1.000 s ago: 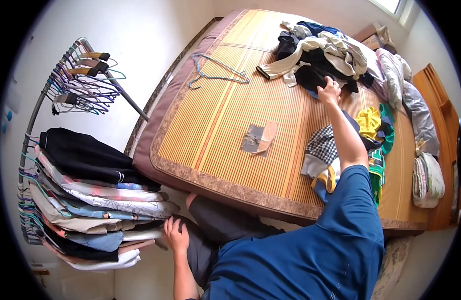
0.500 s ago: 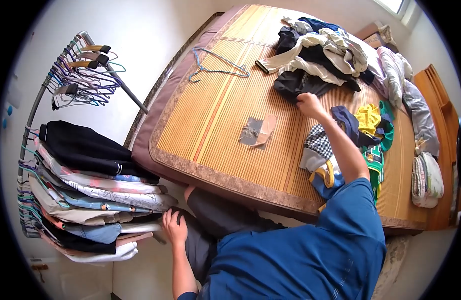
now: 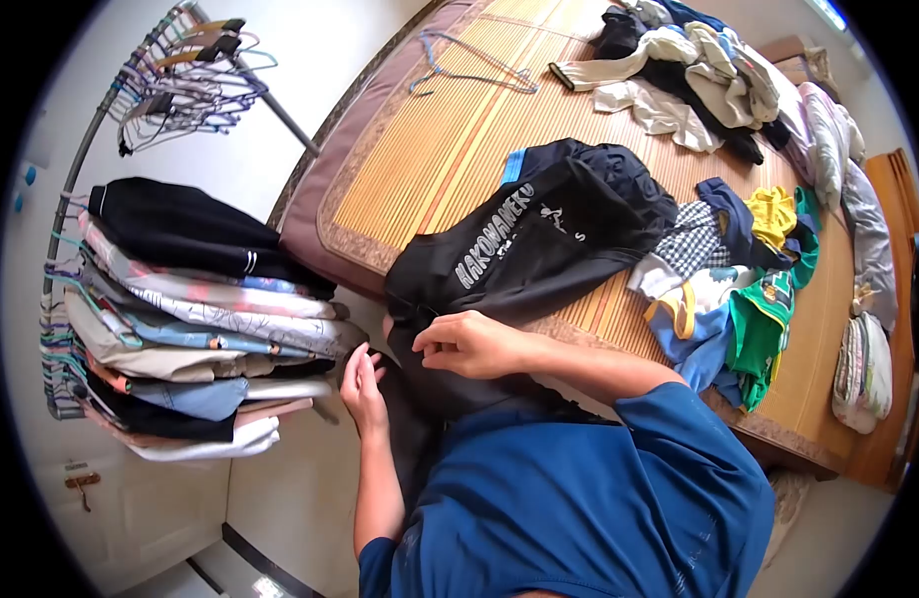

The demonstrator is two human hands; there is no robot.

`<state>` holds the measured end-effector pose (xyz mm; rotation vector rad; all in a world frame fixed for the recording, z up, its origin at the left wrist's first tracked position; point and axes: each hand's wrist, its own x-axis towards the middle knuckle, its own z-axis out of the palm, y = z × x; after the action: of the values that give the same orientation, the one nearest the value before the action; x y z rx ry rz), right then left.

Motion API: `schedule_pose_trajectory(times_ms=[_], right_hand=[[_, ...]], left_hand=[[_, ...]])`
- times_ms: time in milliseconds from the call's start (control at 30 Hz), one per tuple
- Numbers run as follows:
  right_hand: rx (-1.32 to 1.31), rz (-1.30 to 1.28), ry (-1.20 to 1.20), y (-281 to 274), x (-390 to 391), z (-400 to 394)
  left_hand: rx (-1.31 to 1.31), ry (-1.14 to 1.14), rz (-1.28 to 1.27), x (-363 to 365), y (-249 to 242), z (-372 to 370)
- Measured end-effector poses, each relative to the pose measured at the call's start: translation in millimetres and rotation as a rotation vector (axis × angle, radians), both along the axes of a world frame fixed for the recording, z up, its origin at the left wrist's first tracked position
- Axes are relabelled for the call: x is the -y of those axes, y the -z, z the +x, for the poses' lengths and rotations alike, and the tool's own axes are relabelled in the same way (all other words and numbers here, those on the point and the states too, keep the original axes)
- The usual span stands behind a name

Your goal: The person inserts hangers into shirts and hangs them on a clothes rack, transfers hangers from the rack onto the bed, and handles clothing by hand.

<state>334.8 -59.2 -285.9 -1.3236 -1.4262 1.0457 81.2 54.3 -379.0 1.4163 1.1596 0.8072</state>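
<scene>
A black garment with white lettering (image 3: pixel 524 234) is stretched across the near part of the bed, its near end at the bed's edge. My right hand (image 3: pixel 469 344) is at that near end, fingers curled and closed on the dark cloth; the fingertips are partly hidden. My left hand (image 3: pixel 363 394) is raised over my lap beside the hanging clothes, fingers extended, holding nothing. A dark blue-black piece with a light blue edge (image 3: pixel 514 164) shows behind the lettered garment.
A blue hanger (image 3: pixel 474 78) lies on the bed mat. Beyond it is a clothes pile (image 3: pixel 679 60); smaller children's clothes (image 3: pixel 764 319) lie at the right. A rack at left carries bare hangers (image 3: pixel 190 90) and hung clothes (image 3: pixel 200 289). Folded bedding (image 3: pixel 863 374) sits by the headboard.
My right hand has drawn the black garment from the pile towards me, to the bed's near edge. My left hand has lifted and turned slightly. The view has shifted.
</scene>
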Motion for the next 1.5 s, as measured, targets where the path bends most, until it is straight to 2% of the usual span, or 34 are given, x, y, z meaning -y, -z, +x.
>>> schedule_pose_trajectory(times_ms=[33,100,167,233,300,367,433,467,533,567,667,700,767,833,967,1033,1133,1233,1267,1300,1367,1400,1500], right_hand=[[-0.008,-0.003,-0.014,1,0,-5],[0.196,0.356,0.177,3,4,-4],[0.518,0.477,0.409,-13,7,27],[0.763,0.482,0.69,-12,12,72],[0.982,0.304,0.966,-17,23,115],[1.076,0.061,1.122,-1,41,154],[0.854,-0.204,1.041,6,56,174],[0.856,-0.205,1.045,10,62,175],[0.789,-0.042,0.796,9,72,159],[0.68,0.075,0.802,10,73,139],[0.737,0.334,0.595,-12,73,74],[0.701,0.4,0.528,-19,70,52],[0.593,0.344,0.339,-31,69,16],[0.497,0.35,0.174,-17,63,-10],[0.413,0.356,0.02,-11,51,-57],[0.417,0.396,0.002,-9,49,-69],[0.402,0.143,-0.014,-18,52,-81],[0.326,0.032,-0.052,-15,49,-90],[0.367,-0.124,-0.104,-22,47,-91],[0.405,-0.175,-0.111,-19,47,-94],[0.482,-0.161,-0.123,-12,47,-100],[0.484,-0.128,-0.112,-5,48,-102],[0.487,-0.118,-0.077,5,51,-108]], left_hand=[[0.165,-0.018,-0.182,7,-19,8],[0.23,0.023,-0.234,10,-37,20],[0.235,0.08,-0.238,7,-50,34],[0.191,0.118,-0.241,6,-64,54],[0.143,0.175,-0.216,2,-61,74],[0.119,0.262,-0.12,-8,-23,84],[0.008,0.326,-0.052,-9,-10,88],[0.01,0.315,0.008,-8,2,87],[-0.017,0.33,-0.004,-5,3,81],[-0.022,0.323,0.01,-3,6,77],[0.032,0.224,0.014,4,-1,66],[0.006,0.247,0.128,9,-14,65],[-0.049,0.295,0.355,17,-39,59],[-0.079,0.417,0.627,21,-53,55],[-0.052,0.573,0.715,29,-65,45],[0.037,0.511,0.668,25,-56,33],[0.108,0.251,0.459,25,-50,11],[0.145,0.089,0.425,26,-47,-11],[0.166,0.028,0.402,28,-48,-15],[0.15,0.016,0.44,27,-45,-22],[0.107,-0.048,0.388,25,-30,-36],[0.081,-0.063,0.448,26,-32,-41],[0.017,-0.029,0.317,36,-39,-60]])
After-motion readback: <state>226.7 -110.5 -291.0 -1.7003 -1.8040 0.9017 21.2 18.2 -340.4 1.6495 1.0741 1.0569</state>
